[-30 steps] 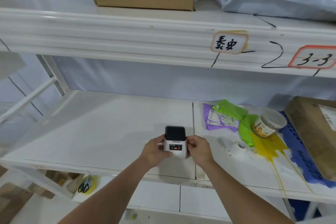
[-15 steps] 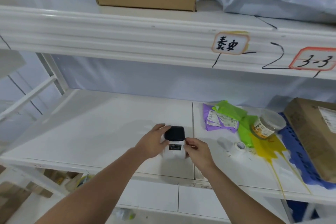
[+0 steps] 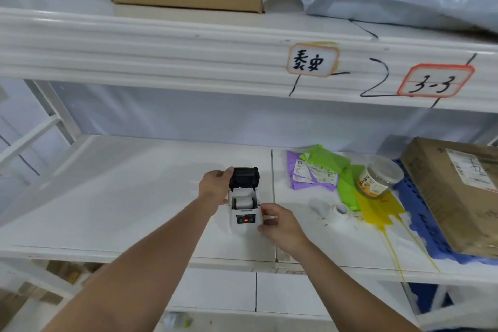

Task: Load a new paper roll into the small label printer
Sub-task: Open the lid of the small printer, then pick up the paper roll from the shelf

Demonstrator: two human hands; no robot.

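Right grip (image 3: 277, 222) pinches the near right side of the printer (image 3: 245, 219), thumb and fingers pressed against the white body beside the panel with the red light. Left grip (image 3: 215, 187) is closed on the left edge of the black lid (image 3: 244, 177), which stands tilted open at the far end of the printer. Both hands are therefore occupied, and the printer rests on the white shelf (image 3: 121, 197), near its front edge and just left of the seam between panels.

Inside the open bay lies a white cylinder (image 3: 242, 201), its long axis running left to right; whether it is a spent core or a part of the printer cannot be told.

The new roll (image 3: 340, 210) lies on the shelf to the right of the printer, apart from it, with its open core facing roughly toward the camera. It lies to the right of the right hand, which is clearly the nearer one. Judgement: the right hand should release the body and reach right for the roll while the left holds the lid open; the roll must be turned so its axis matches the bay.

Farther right lie coloured bags (image 3: 323, 167), a jar (image 3: 377, 182) and a carton (image 3: 455, 197).
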